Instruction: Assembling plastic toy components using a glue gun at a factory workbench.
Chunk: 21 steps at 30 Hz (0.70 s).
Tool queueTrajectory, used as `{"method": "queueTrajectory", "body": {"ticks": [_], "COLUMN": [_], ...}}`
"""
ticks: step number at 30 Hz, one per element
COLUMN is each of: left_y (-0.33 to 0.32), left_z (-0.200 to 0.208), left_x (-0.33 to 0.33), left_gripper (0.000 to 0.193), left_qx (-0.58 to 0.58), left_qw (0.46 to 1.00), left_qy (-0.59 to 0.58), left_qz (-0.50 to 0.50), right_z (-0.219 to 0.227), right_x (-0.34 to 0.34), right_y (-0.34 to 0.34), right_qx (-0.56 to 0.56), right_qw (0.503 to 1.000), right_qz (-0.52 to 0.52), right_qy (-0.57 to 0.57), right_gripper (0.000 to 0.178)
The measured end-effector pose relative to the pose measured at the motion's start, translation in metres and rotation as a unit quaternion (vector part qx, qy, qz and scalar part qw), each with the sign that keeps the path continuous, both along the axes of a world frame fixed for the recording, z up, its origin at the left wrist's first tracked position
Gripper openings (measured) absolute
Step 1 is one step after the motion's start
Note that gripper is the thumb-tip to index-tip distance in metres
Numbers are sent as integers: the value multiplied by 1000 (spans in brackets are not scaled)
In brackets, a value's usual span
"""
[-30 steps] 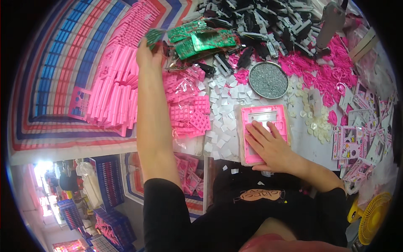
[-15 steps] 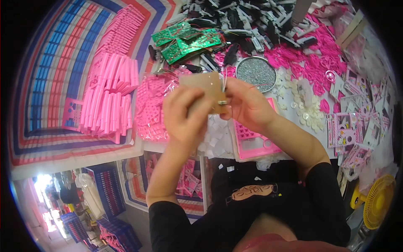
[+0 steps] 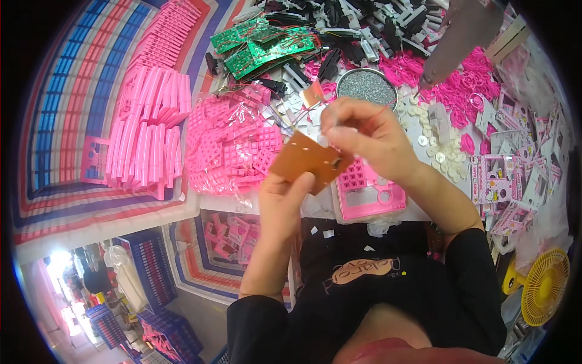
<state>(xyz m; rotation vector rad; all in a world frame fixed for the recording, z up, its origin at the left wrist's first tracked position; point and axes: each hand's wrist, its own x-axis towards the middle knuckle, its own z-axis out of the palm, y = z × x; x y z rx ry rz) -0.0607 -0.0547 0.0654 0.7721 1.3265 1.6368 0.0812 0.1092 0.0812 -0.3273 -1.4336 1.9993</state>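
My left hand point(image 3: 281, 203) is closed on the lower left edge of a brown circuit board point(image 3: 308, 162), its thumb across the face. The board is tilted, its plain brown side up. My right hand point(image 3: 373, 136) is over the board's upper right edge, thumb and fingers pinched around a small whitish piece point(image 3: 327, 138) whose kind I cannot make out. Thin wires show at the board's top edge, close to a small orange-brown piece point(image 3: 313, 94). Below my right hand lies a pink plastic casing point(image 3: 371, 197) with a grid of square holes and a window, partly covered by the hand.
Left of my hands is a clear bag of pink keypad parts point(image 3: 227, 145), with stacked pink casings point(image 3: 145, 130) beyond. Green circuit boards point(image 3: 267, 48), black-and-white parts point(image 3: 364, 30) and a round tin of tiny screws point(image 3: 366, 88) lie far side. A grey tool point(image 3: 464, 36) hangs at upper right.
The board has turned and tipped, brown face now toward me. My left hand has shifted to its lower edge. My right hand has moved slightly right with a pinch above the board.
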Motion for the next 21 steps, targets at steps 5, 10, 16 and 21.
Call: {"method": "queueTrajectory", "body": {"ticks": [5,10,16,21], "left_y": [4,-5,-5,2], "left_z": [-3,-22,-24,-26], "left_x": [-19,-25,-28,-22], "left_gripper": [29,22,27,32], "left_qx": [58,78,67,49], "left_qw": [977,888,914,976], "left_qy": [-205,-432,-388,-210], "left_qz": [-10,-136,-95,-24], "right_z": [-12,-18,-7,-7], "right_x": [19,6,2,-2], "right_y": [-8,-7,-2,-3], "right_qx": [-39,192,19,-55], "right_qw": [994,980,980,984], "right_qz": [-66,-36,194,141], "right_qy": [72,-43,-42,-97], "right_gripper": [5,17,34,35]}}
